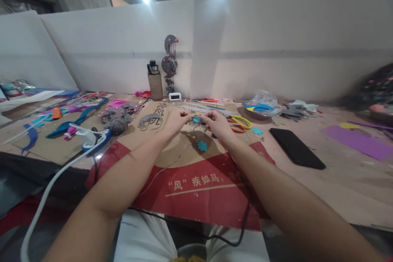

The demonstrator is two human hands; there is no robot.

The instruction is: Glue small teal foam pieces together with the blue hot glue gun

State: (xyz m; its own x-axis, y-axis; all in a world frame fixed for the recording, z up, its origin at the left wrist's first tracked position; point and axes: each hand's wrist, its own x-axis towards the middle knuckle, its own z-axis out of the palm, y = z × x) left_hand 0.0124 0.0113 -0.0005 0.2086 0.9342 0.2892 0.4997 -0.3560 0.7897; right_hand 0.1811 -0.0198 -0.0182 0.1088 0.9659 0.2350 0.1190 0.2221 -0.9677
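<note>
My left hand (pixel 179 119) and my right hand (pixel 217 123) face each other above the cardboard sheet. Both are closed, fingertips pinching a small teal-and-grey craft piece (pixel 195 119) stretched between them. Its fine details are too small to make out. A dark thread hangs below it. Just under my hands lies a teal flower-shaped cutout (pixel 202 146). Another teal flower cutout (pixel 257 131) rests to the right, past the yellow-handled scissors (pixel 242 122) and an orange-red handle (pixel 237 128) beside my right hand. Left of my left hand sits a loose grey bundle (pixel 150 121).
A black phone (pixel 296 147) lies on the right, near a purple sheet (pixel 359 141). Behind stand a bottle (pixel 155 84), a hanging grey crescent ornament (pixel 170 61) and a plastic-covered bowl (pixel 260 108). A blue power strip (pixel 98 143) with a white cable sits left.
</note>
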